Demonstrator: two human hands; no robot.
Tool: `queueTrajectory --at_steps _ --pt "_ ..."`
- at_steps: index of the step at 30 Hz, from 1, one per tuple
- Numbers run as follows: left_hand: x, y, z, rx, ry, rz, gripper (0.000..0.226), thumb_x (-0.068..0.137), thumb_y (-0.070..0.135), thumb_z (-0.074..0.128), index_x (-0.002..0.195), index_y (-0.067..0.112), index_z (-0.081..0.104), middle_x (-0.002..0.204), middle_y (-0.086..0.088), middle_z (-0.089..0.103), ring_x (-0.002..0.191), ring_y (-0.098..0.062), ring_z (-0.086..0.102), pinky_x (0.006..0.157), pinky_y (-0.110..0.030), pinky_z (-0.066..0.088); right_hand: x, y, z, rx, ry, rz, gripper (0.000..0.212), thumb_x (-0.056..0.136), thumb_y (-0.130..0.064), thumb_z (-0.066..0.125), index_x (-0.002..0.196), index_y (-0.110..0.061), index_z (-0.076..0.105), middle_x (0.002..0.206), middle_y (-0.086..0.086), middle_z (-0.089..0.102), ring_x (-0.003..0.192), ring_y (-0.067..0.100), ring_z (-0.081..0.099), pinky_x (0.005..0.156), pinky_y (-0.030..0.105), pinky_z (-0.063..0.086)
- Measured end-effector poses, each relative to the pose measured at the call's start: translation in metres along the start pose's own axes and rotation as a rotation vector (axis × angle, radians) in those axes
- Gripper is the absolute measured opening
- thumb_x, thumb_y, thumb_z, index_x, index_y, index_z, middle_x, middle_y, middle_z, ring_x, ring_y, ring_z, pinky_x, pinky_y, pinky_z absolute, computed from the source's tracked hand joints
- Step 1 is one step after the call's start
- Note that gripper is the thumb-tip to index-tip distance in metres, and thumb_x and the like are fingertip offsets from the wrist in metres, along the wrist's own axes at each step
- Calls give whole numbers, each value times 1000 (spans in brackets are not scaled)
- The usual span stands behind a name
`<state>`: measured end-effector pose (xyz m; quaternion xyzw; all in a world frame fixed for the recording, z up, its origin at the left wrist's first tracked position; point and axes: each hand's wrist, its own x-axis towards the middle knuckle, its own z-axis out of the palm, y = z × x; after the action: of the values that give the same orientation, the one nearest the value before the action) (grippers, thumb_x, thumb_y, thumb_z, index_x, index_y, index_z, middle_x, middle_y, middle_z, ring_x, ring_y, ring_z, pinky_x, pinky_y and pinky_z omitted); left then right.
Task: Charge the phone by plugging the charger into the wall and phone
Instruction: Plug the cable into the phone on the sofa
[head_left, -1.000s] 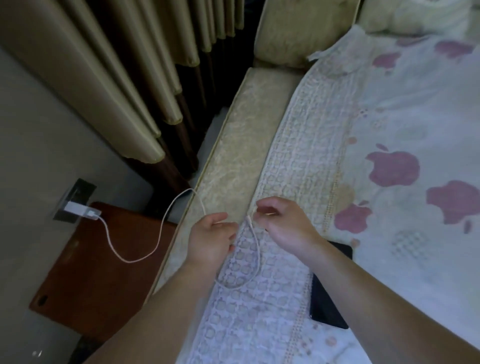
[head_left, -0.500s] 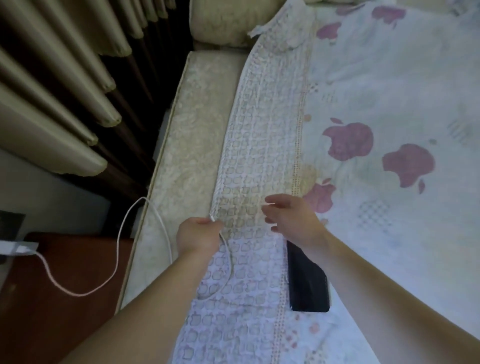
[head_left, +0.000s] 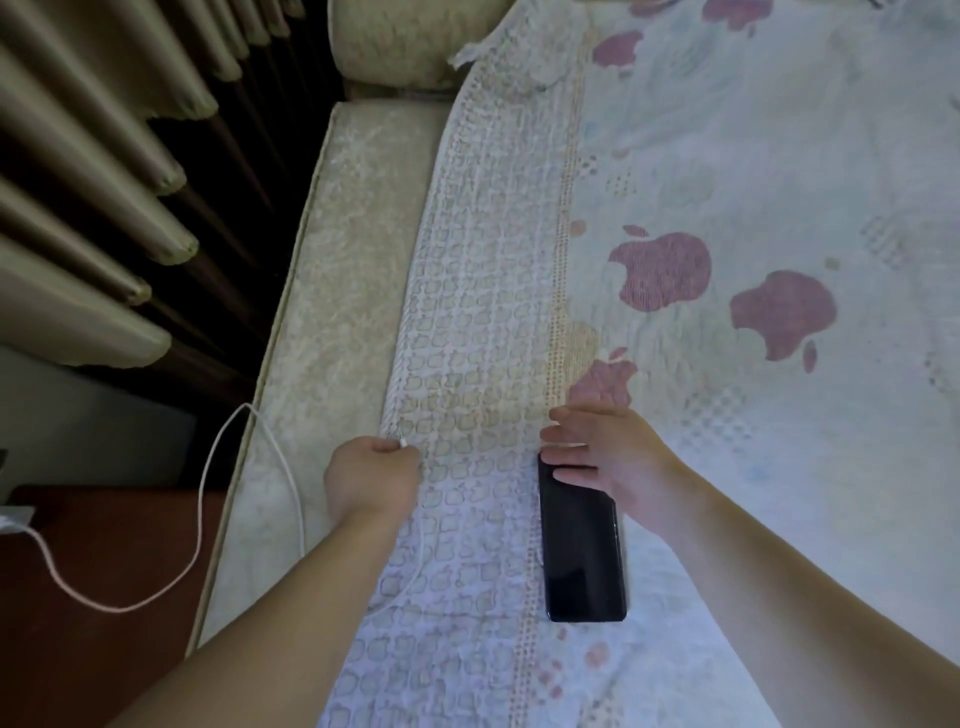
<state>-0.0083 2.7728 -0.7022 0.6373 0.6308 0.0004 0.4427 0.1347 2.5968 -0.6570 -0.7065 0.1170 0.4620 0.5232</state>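
Note:
A black phone (head_left: 582, 561) lies face up on the patterned bed sheet (head_left: 727, 182). My right hand (head_left: 602, 452) hovers over its top end with fingers spread, fingertips at or just above the phone's upper edge. My left hand (head_left: 371, 475) is closed around the free end of the white charger cable (head_left: 208, 499), whose small connector tip pokes out beside my thumb. The cable loops down off the mattress edge and runs left to the white charger plug (head_left: 15, 519) at the frame's left edge.
A dark red bedside table (head_left: 104, 623) stands lower left under the cable. Beige curtains (head_left: 93, 182) hang at upper left. The cream mattress edge (head_left: 332, 312) runs beside the sheet, with a pillow (head_left: 405, 41) at the top.
My right hand let go of the cable end and moved right and down onto the phone's top. My left hand took the cable end. The view shifted right, pushing the plug to the frame edge.

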Motion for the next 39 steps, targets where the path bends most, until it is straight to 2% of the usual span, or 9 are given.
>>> queueTrajectory --at_steps 4,10,14,19,23,30,33,36,39 --pt "-31 0 11 -229 -80 -23 11 73 13 80 78 21 73 70 -8 73 65 -26 69 68 -41 63 -3 1 -12 -58 -25 -19 9 93 -26 65 99 -19 69 103 9 75 97 27 72 91 44 57" --pt "-79 -21 27 -316 -145 -46 20 73 23 86 85 29 71 70 -2 76 59 -15 71 56 -29 58 -6 -8 -28 -266 -77 -116 3 91 -25 67 92 -25 65 106 10 73 99 24 70 89 41 58" --pt "-108 -40 34 -291 -194 -72 12 71 26 84 75 16 79 57 1 70 54 -15 62 58 -30 51 -4 -15 -32 -339 -131 -171 5 91 -22 67 87 -23 65 90 5 71 101 26 70 93 45 56" --pt "-143 -58 44 -294 -187 -84 22 70 21 75 63 3 66 51 -5 51 54 -18 44 55 -36 36 0 -14 -37 -400 -179 -211 3 91 -20 66 89 -22 66 101 8 72 93 24 69 86 40 58" --pt "-165 -66 49 -348 -189 -123 7 69 12 82 72 11 77 55 -7 66 49 -17 53 50 -27 43 1 -9 -38 -403 -199 -212 5 90 -20 69 87 -24 67 98 5 71 85 19 66 82 36 57" --pt "-190 -79 67 -390 -181 -135 20 66 -1 89 77 10 75 52 6 66 40 -6 53 41 -19 42 11 -7 -38 -462 -197 -255 8 88 -21 70 96 -18 70 102 8 71 88 17 65 79 33 57" --pt "-197 -86 76 -301 -192 -100 29 55 12 98 69 16 73 47 15 57 38 1 47 42 -15 38 21 -3 -36 -508 -175 -309 11 84 -21 72 94 -18 73 100 5 69 95 18 66 81 32 56" --pt "-202 -94 86 -221 -132 -78 27 59 25 96 77 20 76 59 12 67 49 -2 56 50 -18 44 33 4 -34 -656 -131 -415 12 83 -26 73 94 -22 72 120 8 64 116 20 59 97 30 49" --pt "-203 -101 98 -177 -91 -62 18 66 26 90 76 23 75 61 9 71 48 1 61 46 -16 46 41 11 -32 -735 -130 -469 14 85 -28 72 98 -26 68 100 -10 65 108 15 62 88 21 45"
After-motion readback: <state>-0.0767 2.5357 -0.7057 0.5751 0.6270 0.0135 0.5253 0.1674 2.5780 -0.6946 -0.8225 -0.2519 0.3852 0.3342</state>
